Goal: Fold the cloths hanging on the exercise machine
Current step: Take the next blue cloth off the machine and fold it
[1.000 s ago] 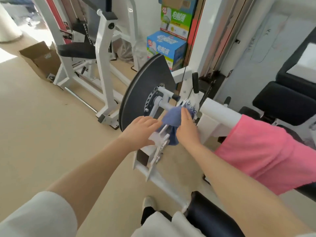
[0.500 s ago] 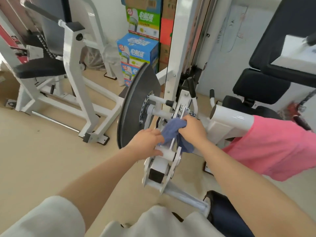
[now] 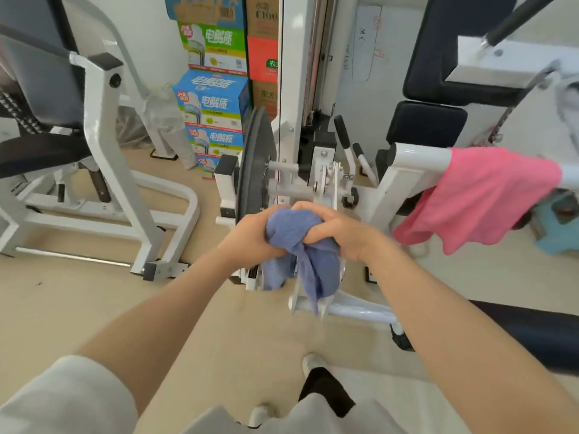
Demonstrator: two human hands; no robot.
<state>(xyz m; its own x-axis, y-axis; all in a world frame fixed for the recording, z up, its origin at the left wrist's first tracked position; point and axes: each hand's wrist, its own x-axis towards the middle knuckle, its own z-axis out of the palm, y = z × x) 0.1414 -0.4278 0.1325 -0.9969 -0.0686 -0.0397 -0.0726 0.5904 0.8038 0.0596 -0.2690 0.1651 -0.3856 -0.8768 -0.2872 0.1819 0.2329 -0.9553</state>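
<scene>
Crumpled blue terry cloth (image 3: pixel 300 242) sits bunched between both hands in the middle of the view, in front of the white steel exercise machine (image 3: pixel 316 183), with two loose tails hanging down from the bundle toward the machine's lower frame. The left hand (image 3: pixel 250 242) grips the cloth's left side, its fingers curled in under the fabric so that only the knuckles and back of the hand show. The right hand (image 3: pixel 336 233) clenches the top and right of the bundle, thumb and fingers wrapped over the folds. Whether the cloth touches the machine behind it cannot be told, since the hands and fabric cover that spot. Just behind the hands stand the machine's pivot plates and short horizontal bar, and to their left a round black disc (image 3: pixel 255 170) is seen nearly edge-on. To the right, a pink cloth (image 3: pixel 482 198) hangs draped over a thick white tube (image 3: pixel 419 158) of the same machine, its lower edge loose above the floor. Black upholstered pads (image 3: pixel 429 123) rise behind that tube. At the left stands a second white gym frame (image 3: pixel 103 133) with dark padding. Against the back wall, blue and green printed cartons (image 3: pixel 213 98) are stacked beside brown and orange boxes. The beige floor (image 3: pixel 78 308) spreads beneath, and pale sleeves, a dark trouser leg and a light shoe (image 3: pixel 313 361) show at the bottom edge.
</scene>
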